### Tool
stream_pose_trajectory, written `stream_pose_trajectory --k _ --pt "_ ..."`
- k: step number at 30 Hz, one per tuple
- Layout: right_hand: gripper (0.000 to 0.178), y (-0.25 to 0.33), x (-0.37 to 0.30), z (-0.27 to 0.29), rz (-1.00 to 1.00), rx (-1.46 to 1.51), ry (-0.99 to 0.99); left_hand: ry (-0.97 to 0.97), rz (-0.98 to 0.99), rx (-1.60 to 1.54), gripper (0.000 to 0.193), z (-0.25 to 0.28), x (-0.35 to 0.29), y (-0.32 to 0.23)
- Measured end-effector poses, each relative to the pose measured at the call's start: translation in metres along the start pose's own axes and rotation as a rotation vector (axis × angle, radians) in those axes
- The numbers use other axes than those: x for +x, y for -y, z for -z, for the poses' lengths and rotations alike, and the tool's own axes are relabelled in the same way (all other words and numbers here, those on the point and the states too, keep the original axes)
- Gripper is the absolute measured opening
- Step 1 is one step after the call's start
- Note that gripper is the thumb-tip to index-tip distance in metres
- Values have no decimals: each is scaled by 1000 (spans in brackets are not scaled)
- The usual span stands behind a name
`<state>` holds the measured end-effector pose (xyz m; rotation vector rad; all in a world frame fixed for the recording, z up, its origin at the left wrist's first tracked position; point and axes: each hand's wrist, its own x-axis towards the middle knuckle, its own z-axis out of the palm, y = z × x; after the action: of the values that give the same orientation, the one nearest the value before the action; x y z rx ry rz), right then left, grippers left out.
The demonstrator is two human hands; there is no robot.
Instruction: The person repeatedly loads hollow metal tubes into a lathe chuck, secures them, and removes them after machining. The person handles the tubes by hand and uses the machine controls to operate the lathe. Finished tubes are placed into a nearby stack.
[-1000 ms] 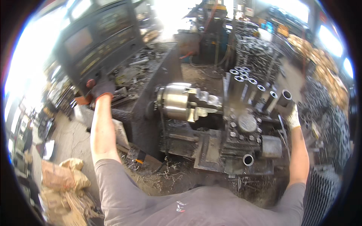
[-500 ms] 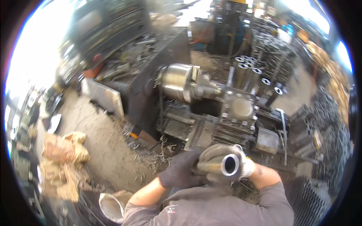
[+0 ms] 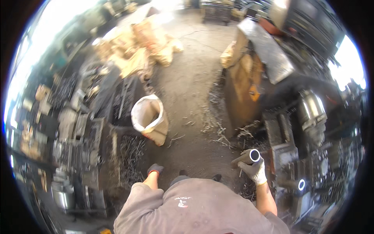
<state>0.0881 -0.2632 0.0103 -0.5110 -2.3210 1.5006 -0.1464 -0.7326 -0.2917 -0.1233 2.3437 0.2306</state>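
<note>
A short metal tube (image 3: 243, 158) with a bright ring-shaped end is gripped in my right hand (image 3: 255, 171), which wears a pale work glove. The tube lies across the fingers, its open end facing up toward me. My left hand (image 3: 155, 168), in a dark glove, hangs low beside my body with no object visible at it; its fingers are too small and blurred to read. Nearest to that hand is an open-topped paper sack (image 3: 160, 134) with a white lining, standing on the floor ahead.
On the right is a lathe with a shiny chuck (image 3: 313, 107) and another tube (image 3: 290, 184). A tilted metal plate (image 3: 269, 50) stands ahead of it. Crumpled brown sacks (image 3: 156, 39) lie far left. Curly metal shavings (image 3: 212, 123) litter the floor (image 3: 191, 85); machinery (image 3: 64, 191) lines the left.
My view and body have turned left, so the lathe now sits on the right. My left hand has come away from the tube and dropped to my side; my right hand keeps it.
</note>
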Motion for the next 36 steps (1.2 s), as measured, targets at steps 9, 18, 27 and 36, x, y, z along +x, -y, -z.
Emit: stream_pose_trajectory --k 9,18,27,36 --pt "39 96 75 -237 116 -239 600 -377 231 -281 54 -113 -30 320" --pt "51 204 95 -426 493 -164 1142 -52 172 -286 36 -182 -147 247" --pt "48 293 110 -653 875 138 1441 -292 615 -574 35 -288 -159 236" --pt "53 328 128 -747 1163 -51 1642 -1304 2178 -1203 58 -82 -257 233"
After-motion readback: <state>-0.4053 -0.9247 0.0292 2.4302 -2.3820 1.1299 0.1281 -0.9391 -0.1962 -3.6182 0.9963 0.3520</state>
